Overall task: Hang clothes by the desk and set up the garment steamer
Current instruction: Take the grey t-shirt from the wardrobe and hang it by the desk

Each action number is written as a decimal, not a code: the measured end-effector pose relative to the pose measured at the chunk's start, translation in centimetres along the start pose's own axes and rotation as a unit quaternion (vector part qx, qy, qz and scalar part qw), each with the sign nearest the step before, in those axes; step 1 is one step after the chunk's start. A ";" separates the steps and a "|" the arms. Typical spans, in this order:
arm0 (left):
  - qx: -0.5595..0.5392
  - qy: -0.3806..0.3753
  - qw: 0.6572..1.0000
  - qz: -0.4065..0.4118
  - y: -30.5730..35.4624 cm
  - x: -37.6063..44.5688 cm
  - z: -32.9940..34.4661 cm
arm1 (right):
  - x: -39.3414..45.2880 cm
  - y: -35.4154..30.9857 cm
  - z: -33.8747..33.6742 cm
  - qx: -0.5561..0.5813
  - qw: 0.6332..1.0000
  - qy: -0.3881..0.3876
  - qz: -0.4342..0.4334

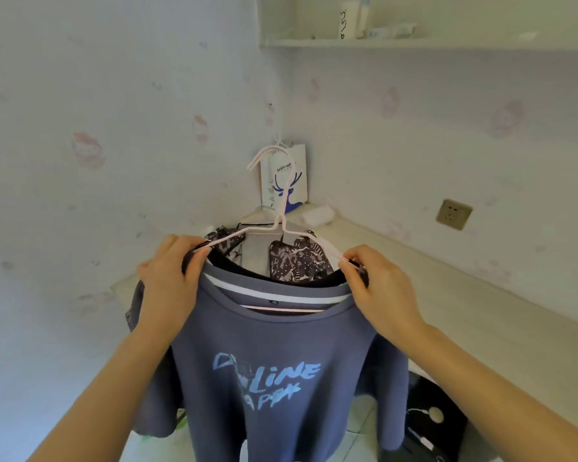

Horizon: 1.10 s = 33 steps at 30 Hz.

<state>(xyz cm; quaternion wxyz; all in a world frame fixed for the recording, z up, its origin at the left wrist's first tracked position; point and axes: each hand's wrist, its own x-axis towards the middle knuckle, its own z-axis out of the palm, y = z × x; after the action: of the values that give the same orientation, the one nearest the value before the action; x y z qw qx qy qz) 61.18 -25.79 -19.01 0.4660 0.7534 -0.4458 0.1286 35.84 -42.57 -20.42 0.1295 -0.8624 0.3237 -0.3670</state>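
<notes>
The left hand (167,278) pinches the left shoulder of a slate-blue cotton T-shirt with pale blue lettering (267,361), its fingers (194,250) curled over the collar edge and one arm of a thin pale-pink wire hanger (274,225); the right hand (377,288) grips the opposite shoulder the same way, fingers closed on fabric and hanger arm; the T-shirt hangs between and below both hands, front toward the camera; the hanger's hook rises beyond the fingers, and what it catches on cannot be told; just behind the fingers a dark patterned garment (297,261) hangs, touching the collar; farther beyond stands a white paper bag with a blue deer print (286,181) on the pale corner surface (447,295); a wall socket (453,214) sits to the right of the right hand.
</notes>
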 end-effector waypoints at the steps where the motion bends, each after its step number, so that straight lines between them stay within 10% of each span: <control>1: 0.006 0.008 1.000 -0.002 -0.2 0.8 0.1 | 1.0 0.0 0.3 0.018 1.000 0.010 -0.001; 17: -0.019 0.054 0.998 -0.016 -9.4 20.3 5.5 | 22.3 0.5 9.6 0.049 0.998 0.040 -0.004; 33: -0.061 -0.101 0.984 -0.135 -22.0 29.5 20.5 | 32.4 10.3 24.4 0.056 0.991 -0.049 0.115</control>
<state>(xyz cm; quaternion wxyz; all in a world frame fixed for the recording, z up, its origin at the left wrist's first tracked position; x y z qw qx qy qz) 90.89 -55.10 -24.83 0.4763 0.7862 -0.3916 -0.0399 65.42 -71.87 -24.38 0.2344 -0.8278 0.3927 -0.3249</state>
